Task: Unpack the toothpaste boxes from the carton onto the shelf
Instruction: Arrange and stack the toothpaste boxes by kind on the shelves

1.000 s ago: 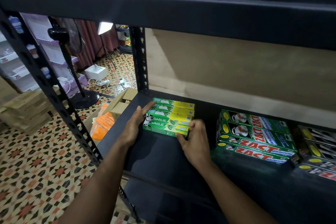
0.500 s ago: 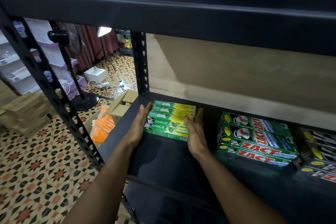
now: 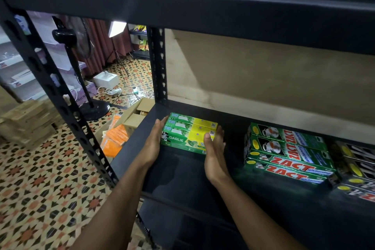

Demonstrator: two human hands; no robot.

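A stack of green and yellow Darlie toothpaste boxes [image 3: 187, 133] lies on the black shelf board [image 3: 182, 170], near its left end. My left hand [image 3: 155, 142] presses flat against the stack's left end with straight fingers. My right hand [image 3: 215, 150] lies flat against the stack's right end, thumb on the top box. An open cardboard carton [image 3: 134, 116] stands on the floor to the left of the rack, partly hidden by the shelf.
Green Zact toothpaste boxes [image 3: 288, 152] are stacked to the right, with black and yellow boxes [image 3: 357, 162] beyond them. A black upright post [image 3: 159, 67] stands at the back left. Orange packets [image 3: 115, 140], a standing fan [image 3: 81, 67] and cables lie on the tiled floor.
My right hand has moved from the stack's front right corner to its right end. Both hands now flank the stack, which sits a little deeper on the shelf.
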